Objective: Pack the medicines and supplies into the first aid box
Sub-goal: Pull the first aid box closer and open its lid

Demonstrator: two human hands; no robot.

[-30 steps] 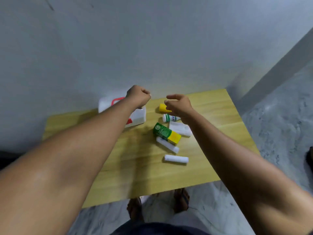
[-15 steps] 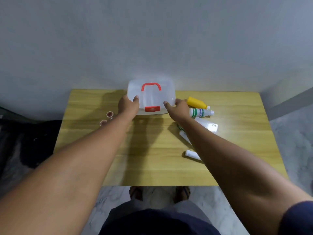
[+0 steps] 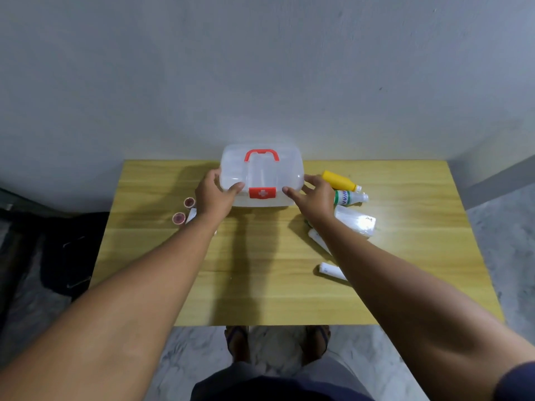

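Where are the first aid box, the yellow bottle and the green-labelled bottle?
first aid box (image 3: 286,170), head view, clear lid right of the handle.
yellow bottle (image 3: 338,179), head view, middle of its body.
green-labelled bottle (image 3: 345,197), head view, its label.

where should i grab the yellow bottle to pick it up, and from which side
Probably the yellow body, from above. The yellow bottle lies on its side, cap pointing right, and the green-and-white bottle crowds its near side, so a side approach looks cramped. The right hand, on the first aid box, is nearest.
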